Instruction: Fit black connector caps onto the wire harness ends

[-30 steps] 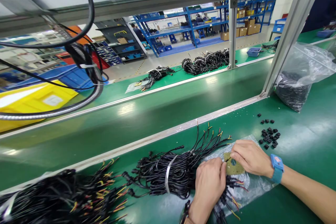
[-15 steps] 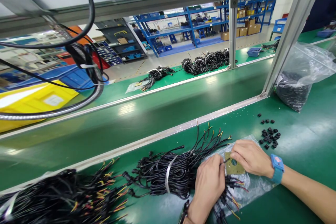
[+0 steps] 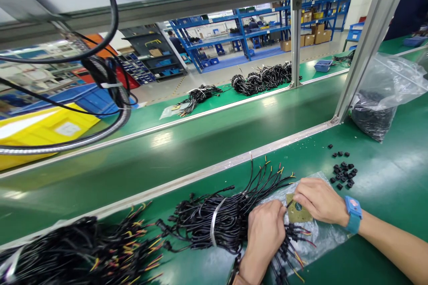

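Observation:
My left hand (image 3: 266, 227) is closed, its fingertips pinching a thin black cable (image 3: 290, 204). My right hand (image 3: 317, 199), with a blue band at the wrist, pinches the other end of that short visible stretch. Just beneath lies an olive square plate (image 3: 302, 214) with a round hole, resting on a clear plastic bag (image 3: 329, 234). Left of my left hand sits a bundle of black cables (image 3: 200, 220) tied with a white band. Several connector ends with bare coloured wires (image 3: 294, 245) stick out below my hands. My fingers hide most of the held cable.
Small black blocks (image 3: 343, 173) lie scattered beyond my right hand, near a clear bag of black parts (image 3: 374, 113). Another cable pile (image 3: 83, 251) fills the lower left. A metal post (image 3: 364, 49) and hanging hoses (image 3: 115, 18) stand in front of the far bench.
My left hand has shifted slightly left, away from the right hand, showing a little more of the plate. My right hand stays nearly still.

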### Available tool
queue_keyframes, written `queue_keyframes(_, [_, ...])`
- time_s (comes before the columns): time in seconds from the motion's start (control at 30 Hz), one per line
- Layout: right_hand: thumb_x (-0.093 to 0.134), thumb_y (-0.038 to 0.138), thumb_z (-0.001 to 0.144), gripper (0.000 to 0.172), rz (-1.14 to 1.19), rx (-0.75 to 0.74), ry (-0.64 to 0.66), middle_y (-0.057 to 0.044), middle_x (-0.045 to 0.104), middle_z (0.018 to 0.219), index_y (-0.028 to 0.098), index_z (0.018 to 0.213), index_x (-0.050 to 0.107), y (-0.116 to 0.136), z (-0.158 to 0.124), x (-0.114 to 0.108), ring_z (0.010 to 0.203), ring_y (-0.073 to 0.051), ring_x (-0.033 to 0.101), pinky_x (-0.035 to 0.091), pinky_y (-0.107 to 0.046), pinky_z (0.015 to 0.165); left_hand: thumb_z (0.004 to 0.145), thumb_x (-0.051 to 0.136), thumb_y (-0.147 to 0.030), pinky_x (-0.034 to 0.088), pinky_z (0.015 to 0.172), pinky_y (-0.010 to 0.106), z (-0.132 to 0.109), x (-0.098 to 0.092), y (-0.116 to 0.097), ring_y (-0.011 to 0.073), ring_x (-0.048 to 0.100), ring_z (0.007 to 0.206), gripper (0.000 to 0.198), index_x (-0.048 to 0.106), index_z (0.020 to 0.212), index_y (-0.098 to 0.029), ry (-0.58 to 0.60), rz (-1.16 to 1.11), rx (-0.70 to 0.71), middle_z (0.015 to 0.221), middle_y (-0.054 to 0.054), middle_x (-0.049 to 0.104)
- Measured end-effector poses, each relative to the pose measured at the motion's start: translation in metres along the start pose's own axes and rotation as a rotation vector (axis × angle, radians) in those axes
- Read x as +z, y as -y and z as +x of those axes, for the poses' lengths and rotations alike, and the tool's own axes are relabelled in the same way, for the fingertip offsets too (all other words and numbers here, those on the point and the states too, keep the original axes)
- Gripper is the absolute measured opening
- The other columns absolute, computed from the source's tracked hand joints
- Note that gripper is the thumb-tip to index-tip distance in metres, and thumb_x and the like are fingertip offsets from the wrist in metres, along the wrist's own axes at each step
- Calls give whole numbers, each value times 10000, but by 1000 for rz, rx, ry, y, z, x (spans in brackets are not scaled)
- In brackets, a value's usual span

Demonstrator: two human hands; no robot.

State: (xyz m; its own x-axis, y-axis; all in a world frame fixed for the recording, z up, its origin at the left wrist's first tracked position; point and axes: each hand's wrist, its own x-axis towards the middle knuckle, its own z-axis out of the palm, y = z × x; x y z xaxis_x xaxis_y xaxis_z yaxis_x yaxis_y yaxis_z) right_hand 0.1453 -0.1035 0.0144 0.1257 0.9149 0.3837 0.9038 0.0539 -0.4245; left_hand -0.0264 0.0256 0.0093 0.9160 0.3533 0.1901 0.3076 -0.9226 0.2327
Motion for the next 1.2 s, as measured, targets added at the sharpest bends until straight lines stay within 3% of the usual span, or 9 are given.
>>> queue_keyframes(0.27, [326,338,1099,352,56,41,-72,-39,612,774,200,890,573,1,1,0,715,-192,530,370,-314,659,988,448,-208,225,537,331,2,0,-1,192,629,551,275,547,732,-224,0,101,10,579,10,629])
queue_keyframes(0.43, [370,284,1087,233,139,154,-150,-62,654,893,205,992,567,1,4,-2,824,-211,590,449,-348,742,1003,435,-219,284,550,323,2,1,-3,195,635,562,276,541,748,-224,-41,85,-6,606,6,635])
queue_keyframes(0.7, [445,296,1050,158,266,321,-198,-66,658,965,212,1117,562,1,5,-4,843,-222,626,493,-358,753,1020,444,-259,434,616,267,-3,4,-4,156,671,679,209,598,884,-223,-268,-275,-120,750,7,689])
queue_keyframes(0.97, [491,294,1035,158,466,355,-135,-60,675,1035,221,1105,612,-2,5,-6,919,-217,636,520,-362,828,1006,475,-288,459,593,250,-4,3,-3,140,632,610,195,612,890,-210,-425,-423,-163,718,-7,668])
queue_keyframes(1.2, [491,269,1041,155,543,345,-78,-59,671,1068,224,1114,621,1,5,-4,949,-213,631,512,-370,862,996,490,-276,464,589,240,-4,4,-2,133,629,611,175,610,890,-204,-441,-446,-160,717,-11,664])
